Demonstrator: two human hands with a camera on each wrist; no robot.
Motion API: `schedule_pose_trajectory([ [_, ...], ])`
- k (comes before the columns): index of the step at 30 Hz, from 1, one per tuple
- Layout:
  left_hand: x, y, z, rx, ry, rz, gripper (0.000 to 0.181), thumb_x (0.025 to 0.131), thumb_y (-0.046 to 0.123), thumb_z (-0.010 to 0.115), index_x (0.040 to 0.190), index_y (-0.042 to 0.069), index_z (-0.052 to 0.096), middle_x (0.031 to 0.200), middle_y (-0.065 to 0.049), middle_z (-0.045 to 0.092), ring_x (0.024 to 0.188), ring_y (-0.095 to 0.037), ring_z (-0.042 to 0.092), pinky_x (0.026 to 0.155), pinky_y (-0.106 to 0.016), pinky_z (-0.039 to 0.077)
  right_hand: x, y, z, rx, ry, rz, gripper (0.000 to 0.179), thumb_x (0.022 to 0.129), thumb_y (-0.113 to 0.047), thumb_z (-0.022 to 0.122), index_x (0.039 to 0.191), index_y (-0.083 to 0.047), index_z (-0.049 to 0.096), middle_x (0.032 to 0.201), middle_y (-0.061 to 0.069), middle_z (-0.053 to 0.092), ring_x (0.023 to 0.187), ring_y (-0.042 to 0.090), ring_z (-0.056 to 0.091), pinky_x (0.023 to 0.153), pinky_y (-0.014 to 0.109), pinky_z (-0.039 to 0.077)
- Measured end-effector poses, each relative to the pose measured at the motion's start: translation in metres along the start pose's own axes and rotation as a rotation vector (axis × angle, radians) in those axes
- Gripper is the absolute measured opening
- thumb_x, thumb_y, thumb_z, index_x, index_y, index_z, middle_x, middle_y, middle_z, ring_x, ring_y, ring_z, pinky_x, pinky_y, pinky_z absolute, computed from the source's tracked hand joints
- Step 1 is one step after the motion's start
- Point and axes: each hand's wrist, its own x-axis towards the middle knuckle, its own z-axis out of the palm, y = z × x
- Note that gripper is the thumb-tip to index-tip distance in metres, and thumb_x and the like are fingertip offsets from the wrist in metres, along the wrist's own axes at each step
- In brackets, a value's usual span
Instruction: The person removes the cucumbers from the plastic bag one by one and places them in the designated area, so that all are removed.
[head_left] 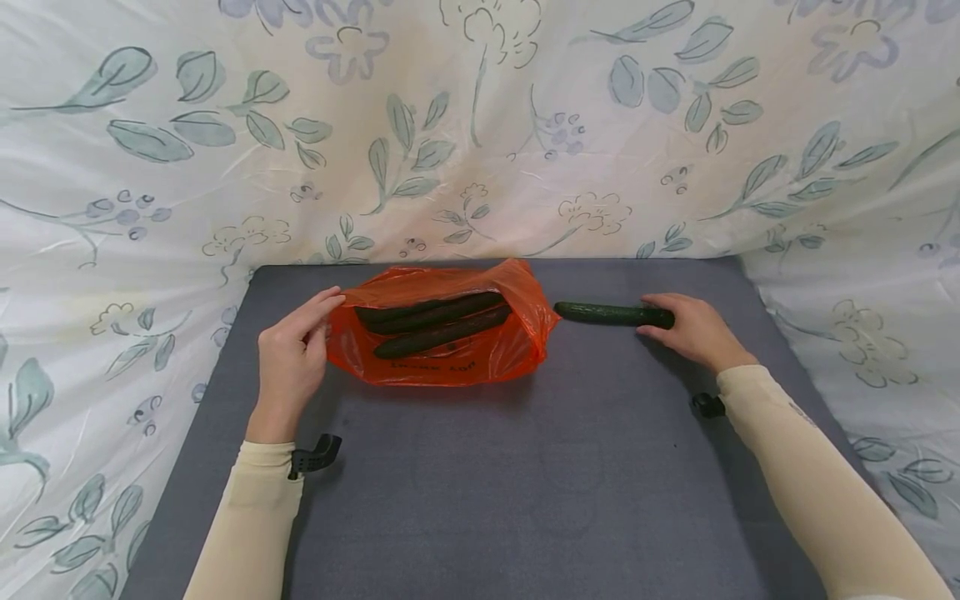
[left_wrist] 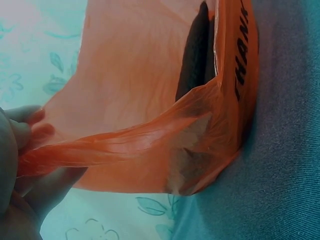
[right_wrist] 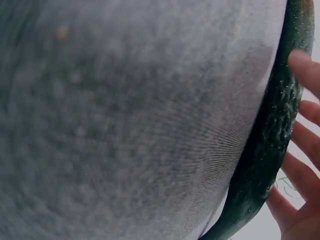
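An orange plastic bag (head_left: pixel 435 372) lies on its side with its mouth facing me and dark lettering on its lower side. Inside it, long dark green cucumbers (head_left: pixel 442 327) are stacked. My left hand (head_left: pixel 294 358) pinches the bag's left rim; in the left wrist view the bunched plastic (left_wrist: pixel 100 150) runs between thumb and fingers. To the right of the bag a single cucumber (head_left: pixel 603 314) lies lengthwise, its left tip close to the bag's right edge. My right hand (head_left: pixel 693 329) holds that cucumber by its right end, thumb on the near side and fingers on the far side.
Everything rests on a dark grey table (head_left: pixel 480 483). A pale cloth with printed flowers and leaves (head_left: pixel 480 125) hangs behind the table and along both sides. Each wrist carries a small black camera (head_left: pixel 318 454).
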Motion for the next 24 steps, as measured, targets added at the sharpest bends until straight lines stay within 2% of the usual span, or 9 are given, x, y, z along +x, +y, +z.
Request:
schedule_pose_trajectory([
  [3,0.000,0.000,0.000,-0.002,-0.003,-0.006,0.038,0.107,-0.004,0.056,0.133,0.010,0.080,0.139,-0.002,0.073,0.081,-0.028,0.072,0.052,-0.021,0.029,-0.005,-0.003,-0.002,0.047,0.027,0.012,0.081,0.095,-0.046,0.085,0.160,-0.009,0.054,0.159,0.022,0.053,0.146,0.047,0.046,0.116,0.069,0.033],
  [5,0.000,0.000,0.000,-0.002,-0.004,-0.009,0.038,0.107,-0.004,0.056,0.133,0.010,0.080,0.139,-0.001,0.073,0.079,-0.026,0.070,0.052,-0.021,0.029,-0.008,-0.007,-0.004,0.084,0.040,0.026,0.088,0.092,-0.048,0.087,0.164,-0.013,0.049,0.164,0.021,0.048,0.149,0.047,0.042,0.117,0.071,0.031],
  [11,0.000,0.000,0.000,0.001,0.000,-0.003,0.038,0.107,-0.003,0.055,0.133,0.011,0.080,0.139,0.000,0.073,0.070,-0.022,0.064,0.051,-0.021,0.029,-0.017,-0.020,-0.012,0.180,0.116,0.042,0.106,0.084,-0.043,0.095,0.171,-0.027,0.037,0.171,0.014,0.039,0.154,0.045,0.036,0.114,0.074,0.031],
  [15,0.000,0.000,0.000,0.003,0.003,-0.002,0.038,0.107,-0.003,0.056,0.133,0.011,0.080,0.139,0.000,0.073,0.065,-0.020,0.060,0.051,-0.021,0.028,-0.025,-0.032,-0.022,0.202,0.167,0.022,0.110,0.082,-0.042,0.097,0.172,-0.032,0.035,0.172,0.011,0.038,0.155,0.042,0.037,0.113,0.075,0.034],
  [20,0.001,0.000,0.000,0.006,0.003,-0.006,0.038,0.107,-0.003,0.056,0.133,0.012,0.080,0.139,0.001,0.073,0.065,-0.021,0.061,0.050,-0.020,0.027,-0.033,-0.052,-0.034,0.210,0.201,-0.006,0.109,0.082,-0.050,0.096,0.171,-0.036,0.035,0.172,0.008,0.039,0.154,0.040,0.039,0.111,0.075,0.036],
  [24,0.001,0.000,0.001,-0.001,0.005,0.003,0.039,0.107,-0.004,0.056,0.133,0.011,0.080,0.139,0.000,0.073,0.061,-0.020,0.058,0.050,-0.020,0.026,-0.037,-0.068,-0.040,0.214,0.237,-0.066,0.109,0.080,-0.044,0.099,0.170,-0.036,0.038,0.171,0.006,0.041,0.152,0.039,0.042,0.110,0.074,0.038],
])
